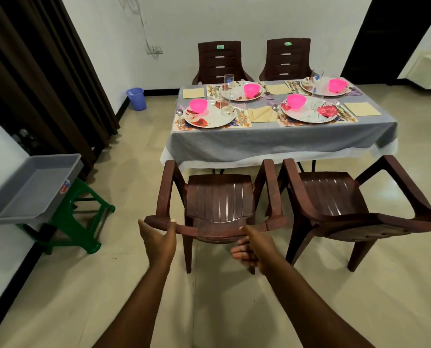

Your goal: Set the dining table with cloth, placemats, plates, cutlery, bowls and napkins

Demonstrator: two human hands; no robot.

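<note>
A grey cloth point(272, 139) covers the dining table. On it lie several floral placemats, floral plates point(210, 116), pink bowls point(198, 106), spoons, forks, clear glasses point(225, 101) and yellow napkins point(362, 109). A brown plastic chair point(219, 197) stands on the near side, facing the table. My left hand point(159, 237) grips the top of its backrest at the left end. My right hand point(253, 247) curls round the backrest top at the right, fingers under the rail.
A second brown chair point(335, 197) stands to the right of the one I hold. Two more brown chairs point(220, 61) are at the table's far side. A grey tray point(33, 187) sits on a green stool point(81, 222) at the left. A blue bin point(136, 97) stands by the wall.
</note>
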